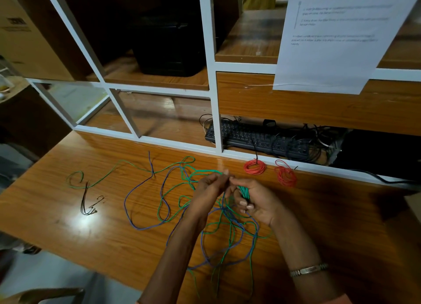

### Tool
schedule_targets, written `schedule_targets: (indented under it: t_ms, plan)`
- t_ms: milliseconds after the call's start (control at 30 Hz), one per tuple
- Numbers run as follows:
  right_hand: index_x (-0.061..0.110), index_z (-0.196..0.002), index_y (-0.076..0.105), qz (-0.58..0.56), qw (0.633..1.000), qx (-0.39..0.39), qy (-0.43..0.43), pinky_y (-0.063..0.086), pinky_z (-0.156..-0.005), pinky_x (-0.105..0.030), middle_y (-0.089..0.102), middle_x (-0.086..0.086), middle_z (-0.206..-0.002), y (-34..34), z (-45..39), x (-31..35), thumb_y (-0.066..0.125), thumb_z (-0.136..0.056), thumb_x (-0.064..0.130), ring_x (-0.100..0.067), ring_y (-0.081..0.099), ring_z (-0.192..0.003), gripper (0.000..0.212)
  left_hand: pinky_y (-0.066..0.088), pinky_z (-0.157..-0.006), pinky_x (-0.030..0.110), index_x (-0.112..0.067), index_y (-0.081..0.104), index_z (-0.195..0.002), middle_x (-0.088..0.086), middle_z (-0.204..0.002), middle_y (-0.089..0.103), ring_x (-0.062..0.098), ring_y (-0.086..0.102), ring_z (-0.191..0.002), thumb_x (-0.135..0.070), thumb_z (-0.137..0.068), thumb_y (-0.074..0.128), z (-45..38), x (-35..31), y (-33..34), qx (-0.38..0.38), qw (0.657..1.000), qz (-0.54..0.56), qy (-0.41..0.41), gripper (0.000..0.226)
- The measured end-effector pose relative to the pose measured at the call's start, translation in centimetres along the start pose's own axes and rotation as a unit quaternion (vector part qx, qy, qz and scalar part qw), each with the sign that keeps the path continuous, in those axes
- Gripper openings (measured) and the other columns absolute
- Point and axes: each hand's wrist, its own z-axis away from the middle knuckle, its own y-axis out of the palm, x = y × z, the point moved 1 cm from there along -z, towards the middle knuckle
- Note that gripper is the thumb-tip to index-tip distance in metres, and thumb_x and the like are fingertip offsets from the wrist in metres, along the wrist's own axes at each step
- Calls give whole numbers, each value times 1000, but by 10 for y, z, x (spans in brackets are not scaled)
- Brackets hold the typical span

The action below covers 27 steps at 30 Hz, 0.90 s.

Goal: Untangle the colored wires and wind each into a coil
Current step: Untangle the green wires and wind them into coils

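Note:
A long green wire [95, 183] and a blue wire [127, 196] lie tangled across the wooden desk [57, 212]. My right hand [255, 203] grips a small bundle of wound green wire [244, 192]. My left hand [210, 191] pinches a strand of green wire just left of it, fingertips nearly touching the right hand. Loose green and blue loops hang below and between both wrists. Two red wire coils [254, 167] [286, 174] lie at the back of the desk, one neat, one looser. A short black wire [87, 203] lies at the left.
A white-framed glass partition [218, 112] runs along the back of the desk. Behind it sit a black keyboard [257, 137] and a mess of dark cables [316, 144]. A printed sheet [337, 37] hangs on the partition at upper right.

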Motion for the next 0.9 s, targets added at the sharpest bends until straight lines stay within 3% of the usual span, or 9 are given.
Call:
schedule_targets:
  t_ms: [167, 300, 367, 467, 533, 600, 700, 767, 900]
  plan:
    - [3, -65, 63, -120, 988, 98, -20, 21, -35, -20, 27, 2, -32, -3, 12, 7, 72, -89, 39, -9, 16, -25, 45, 53, -74, 33, 2, 68, -89, 5, -66, 59, 19, 60, -65, -34, -105, 56, -2, 6, -11, 13, 999, -6, 41, 41]
    - [-4, -79, 70, -326, 876, 329, -134, 22, -42, -27, 19, 1, -31, -17, 23, 26, 49, -105, 47, -12, 13, -28, 61, 50, -59, 23, -15, 69, -84, 0, -67, 38, 12, 41, -58, -37, -107, 56, -6, 12, -32, -85, 995, -38, 21, 35]
    - [-5, -90, 71, -401, 820, 358, -196, 25, -50, -27, 25, 2, -35, -29, 26, 37, 36, -109, 50, -13, 22, -33, 68, 44, -55, 22, -16, 68, -80, 1, -66, 36, 10, 37, -57, -36, -107, 57, -8, 18, -44, -94, 993, -67, 21, 35]
    - [-5, -117, 68, -485, 786, 232, -306, 38, -59, -23, 56, 2, -53, -53, 30, 49, 44, -109, 42, -12, 50, -46, 54, 32, -59, 29, -18, 69, -73, -7, -60, 44, 7, 38, -54, -36, -104, 63, -9, 25, -62, -120, 986, -116, 10, 37]
    - [-11, -134, 58, -533, 763, 78, -358, 49, -75, -23, 74, -3, -90, -72, 37, 54, 49, -109, 32, -11, 68, -75, 50, 33, -61, 29, -17, 69, -71, -13, -55, 49, 0, 43, -54, -37, -103, 65, -3, 22, -70, -106, 986, -130, -1, 37]
    - [-13, -117, 69, -556, 736, -50, -383, 51, -97, -30, 65, -20, -132, -80, 42, 60, 49, -108, 28, -23, 69, -113, 47, 37, -67, 28, -11, 68, -71, -16, -57, 56, -9, 50, -59, -27, -103, 64, 7, 11, -75, -66, 989, -133, 14, 36]
    - [3, -126, 68, -421, 809, -199, -358, 36, -117, -37, 46, -25, -150, -77, 30, 58, 59, -99, 46, -32, 47, -141, 51, 38, -78, 32, -8, 67, -69, -9, -68, 57, 0, 55, -72, -30, -99, 66, 21, -13, -72, -2, 992, -110, 58, 37]
    - [13, -150, 45, -245, 876, -290, -298, 33, -118, -36, 45, -14, -152, -73, 11, 44, 73, -75, 71, -25, 45, -141, 99, 38, -83, 33, -7, 65, -68, -2, -71, 55, 8, 53, -76, -32, -96, 62, 25, -31, -67, 34, 991, -85, 94, 37]
    - [12, -137, 60, 137, 945, -293, -53, 37, -117, -46, 58, -11, -142, -45, -15, 21, 35, -84, 86, -23, 57, -123, 94, 36, -89, 42, 0, 61, -73, 13, -77, 49, 20, 46, -80, -34, -101, 59, 19, -54, -62, 30, 986, -41, 157, 44]
